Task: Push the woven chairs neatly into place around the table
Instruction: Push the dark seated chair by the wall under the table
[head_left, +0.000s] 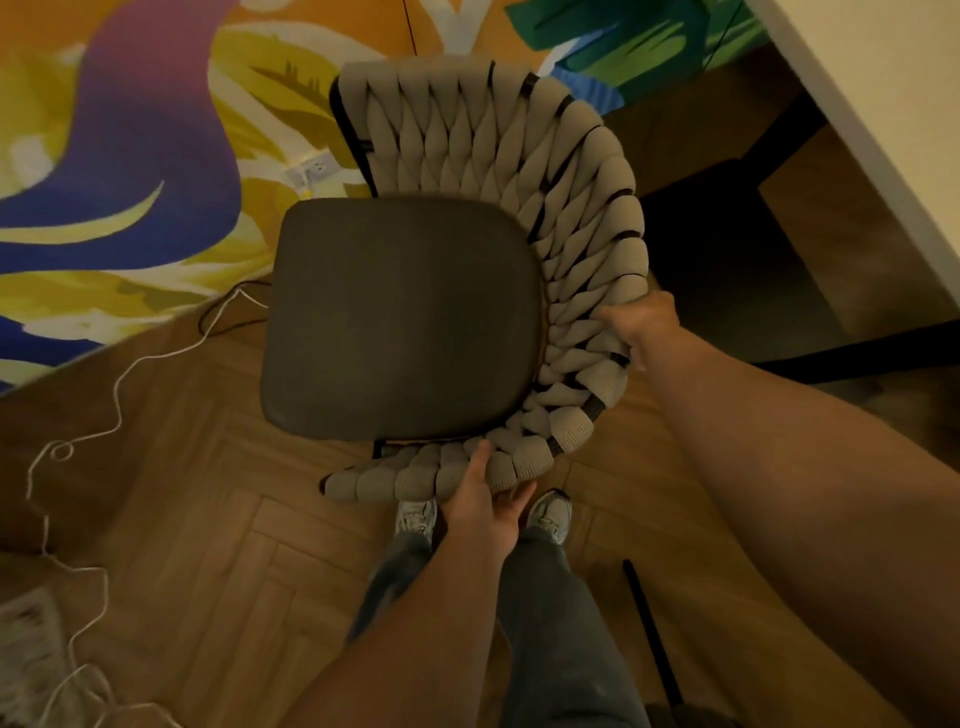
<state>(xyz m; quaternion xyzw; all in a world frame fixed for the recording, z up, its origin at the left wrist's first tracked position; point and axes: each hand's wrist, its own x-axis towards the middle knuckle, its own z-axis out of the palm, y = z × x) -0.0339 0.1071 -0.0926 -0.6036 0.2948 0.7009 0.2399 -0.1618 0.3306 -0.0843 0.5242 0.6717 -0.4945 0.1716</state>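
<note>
Painted plaster in purple, yellow and orange, the wall mural fills the left of the view, with a white cable trailing loose across the herringbone wood floor below it. Centre: the woven chair, seen from above, its dark seat cushion facing the mural and its curved back of thick beige weave wrapping the right and near sides. It stands well apart from the table, whose white top crosses the upper right corner above a dark frame. The left hand grips the near end of the woven back, thumb on the inner face and fingers curled under the rim. Further right, the right hand clasps the top of the back on the table side, its fingers wrapped over the weave and mostly hidden. The person's shoes stand just behind the chair.

Judged step: turning the chair so that the seat faces the table, before pushing it in. To do this well, both grips should stay on the rigid rim, not the soft weave; pivot with the legs lightly lifted to spare the floor, keep the legs clear of the cable, and square the seat to the table edge before sliding.
</note>
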